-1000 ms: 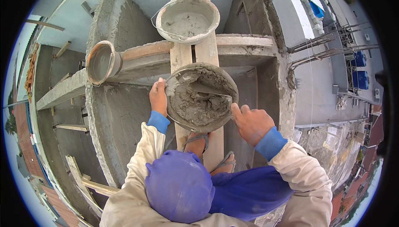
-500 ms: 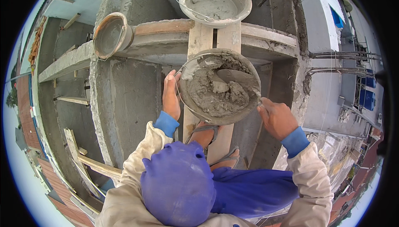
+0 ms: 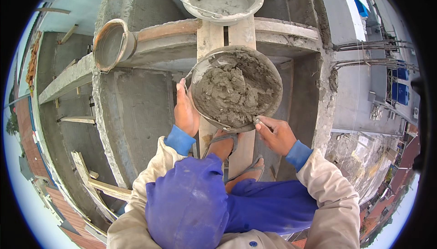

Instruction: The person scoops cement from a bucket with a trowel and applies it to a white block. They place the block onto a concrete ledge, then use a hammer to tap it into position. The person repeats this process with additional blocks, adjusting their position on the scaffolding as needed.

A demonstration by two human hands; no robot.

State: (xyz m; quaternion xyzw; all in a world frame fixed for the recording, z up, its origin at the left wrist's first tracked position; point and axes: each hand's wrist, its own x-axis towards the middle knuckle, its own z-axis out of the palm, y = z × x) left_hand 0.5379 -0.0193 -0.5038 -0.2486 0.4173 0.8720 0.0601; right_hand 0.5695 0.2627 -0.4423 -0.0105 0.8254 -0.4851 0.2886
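A round bucket [image 3: 278, 101] of thick grey mortar [image 3: 241, 85] stands on planks in front of me. My left hand [image 3: 185, 114] cups its left side, palm and fingers against the wall beside the wire handle. At the near right rim, my right hand [image 3: 276, 135] is closed around the handle of a trowel [image 3: 258, 122]. Its blade is out of sight, apparently down in the mortar.
Beyond stands another bucket [image 3: 189, 7] with a thin layer of grey mix. A smaller bucket [image 3: 132, 46] sits tilted on the concrete beam at left. Two planks [image 3: 209, 39] span deep concrete recesses; my sandalled feet [image 3: 248, 174] are on them. Cables [image 3: 373, 46] run along the right.
My right hand has moved left and nearer along the rim with the trowel. The blade, visible on the mortar before, no longer shows, and the mortar is heaped differently. My left hand stays at the bucket.
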